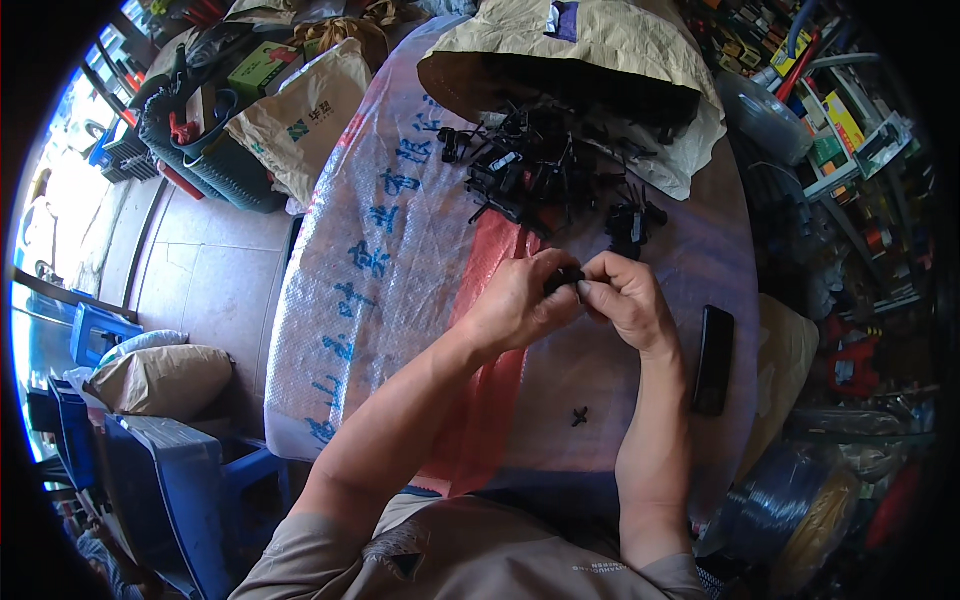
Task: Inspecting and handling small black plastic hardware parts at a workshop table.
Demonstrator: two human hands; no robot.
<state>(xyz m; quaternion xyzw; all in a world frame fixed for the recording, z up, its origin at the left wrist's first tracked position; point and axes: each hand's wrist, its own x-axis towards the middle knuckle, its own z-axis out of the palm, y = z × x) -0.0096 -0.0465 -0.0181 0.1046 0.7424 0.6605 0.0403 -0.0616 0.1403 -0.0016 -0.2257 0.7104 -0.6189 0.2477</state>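
Close together over the middle of the covered table, my left hand (522, 298) and my right hand (626, 300) both grip a small black plastic part (565, 280). Fingers hide most of it, so its exact kind does not show. Just beyond my hands lies a heap of black plastic parts (525, 170) with thin prongs, spilling from the mouth of a large paper sack (600, 45). One cluster of black parts (630, 222) sits apart at the heap's right side. A small black cross-shaped piece (580, 416) rests on the cover nearer to me.
A black phone (713, 360) lies on the table's right side. The woven plastic cover (330, 330) has a red stripe. Left stand a blue stool (170, 500), a filled sack (165, 380) and a basket (225, 160). Crowded shelves (860, 150) and coiled tubing (800, 510) are at right.
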